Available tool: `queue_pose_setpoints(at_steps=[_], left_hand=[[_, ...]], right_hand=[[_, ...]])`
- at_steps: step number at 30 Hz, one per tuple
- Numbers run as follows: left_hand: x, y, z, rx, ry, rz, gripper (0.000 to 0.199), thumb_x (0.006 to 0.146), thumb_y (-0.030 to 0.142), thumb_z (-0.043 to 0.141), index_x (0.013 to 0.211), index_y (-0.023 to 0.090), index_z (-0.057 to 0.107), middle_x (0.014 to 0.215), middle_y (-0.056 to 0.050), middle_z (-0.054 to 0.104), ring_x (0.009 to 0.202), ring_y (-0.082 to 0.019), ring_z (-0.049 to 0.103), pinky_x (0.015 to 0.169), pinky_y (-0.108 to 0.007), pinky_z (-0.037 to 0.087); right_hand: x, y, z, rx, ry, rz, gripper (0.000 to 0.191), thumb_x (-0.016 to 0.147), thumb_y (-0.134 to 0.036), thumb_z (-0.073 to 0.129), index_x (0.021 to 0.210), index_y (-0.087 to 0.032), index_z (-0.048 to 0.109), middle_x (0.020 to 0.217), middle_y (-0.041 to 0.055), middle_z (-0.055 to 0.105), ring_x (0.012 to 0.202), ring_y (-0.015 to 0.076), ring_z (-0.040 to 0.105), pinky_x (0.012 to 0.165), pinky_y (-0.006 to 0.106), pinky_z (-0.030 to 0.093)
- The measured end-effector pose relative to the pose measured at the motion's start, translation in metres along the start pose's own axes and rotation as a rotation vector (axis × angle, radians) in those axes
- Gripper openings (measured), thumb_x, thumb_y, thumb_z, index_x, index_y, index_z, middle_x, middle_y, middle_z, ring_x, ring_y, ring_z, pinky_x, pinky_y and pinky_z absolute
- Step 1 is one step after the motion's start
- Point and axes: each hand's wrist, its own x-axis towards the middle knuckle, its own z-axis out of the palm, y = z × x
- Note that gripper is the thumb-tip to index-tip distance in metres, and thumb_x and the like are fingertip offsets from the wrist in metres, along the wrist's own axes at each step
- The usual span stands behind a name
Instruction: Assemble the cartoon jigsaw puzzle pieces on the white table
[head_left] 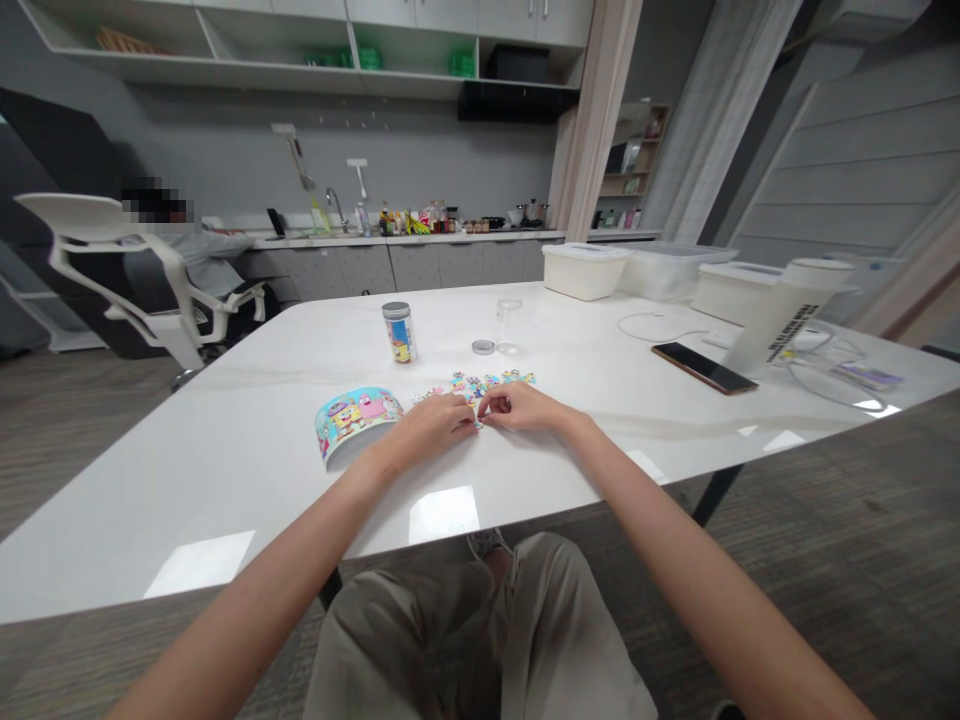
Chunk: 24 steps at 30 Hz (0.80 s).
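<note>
A pile of small colourful jigsaw puzzle pieces (491,381) lies on the white table, just beyond my fingertips. My left hand (431,430) is closed, its fingers pressed together at a small puzzle piece (479,423). From the other side my right hand (521,408) pinches at that same piece, thumb against forefinger. Most of the piece is hidden by the fingers. Left of my left hand, a curved cartoon picture sheet (358,418) stands on its edge. Behind the pile are a cartoon-labelled jar (400,333) with a lid, a clear jar (509,328) and a loose silver lid (483,347).
To the right, a phone (703,367) lies beside a tall white tumbler (784,315) and cables. Plastic storage boxes (585,272) stand at the table's far right. A person sits in a white chair (176,265) at the left, near a kitchen counter.
</note>
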Motion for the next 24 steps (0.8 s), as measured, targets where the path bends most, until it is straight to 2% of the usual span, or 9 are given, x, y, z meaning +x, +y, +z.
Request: queue_pose_setpoints(at_steps=[10,17,24], left_hand=[[-0.0012,-0.0015,0.0018,0.023,0.021,0.016,0.013,0.089,0.027,0.061,0.087,0.017,0.071,0.089,-0.005,0.069,0.083,-0.019,0.063,0.073,-0.029,0.044],[-0.0001,-0.0022,0.0017,-0.016,0.033,0.033,0.011,0.088,0.022,0.063,0.084,0.018,0.072,0.089,-0.004,0.069,0.079,-0.017,0.063,0.071,-0.027,0.043],[0.0005,-0.0007,0.0014,-0.032,0.000,0.037,0.014,0.090,0.022,0.058,0.087,0.017,0.071,0.089,-0.006,0.070,0.084,-0.018,0.065,0.076,-0.028,0.046]], right_hand=[[-0.0009,-0.0015,-0.0006,-0.004,-0.003,0.008,0.015,0.074,-0.010,0.062,0.086,-0.013,0.071,0.059,-0.0033,0.052,0.057,0.0099,0.048,0.057,0.022,0.036],[-0.0007,-0.0024,-0.0006,-0.004,-0.008,0.013,0.014,0.074,-0.009,0.061,0.085,-0.013,0.070,0.058,-0.0037,0.051,0.056,0.0094,0.047,0.056,0.021,0.035],[-0.0002,-0.0016,-0.0002,-0.002,-0.007,0.018,0.015,0.074,-0.009,0.060,0.086,-0.013,0.069,0.060,-0.0035,0.052,0.057,0.0096,0.047,0.057,0.021,0.036]])
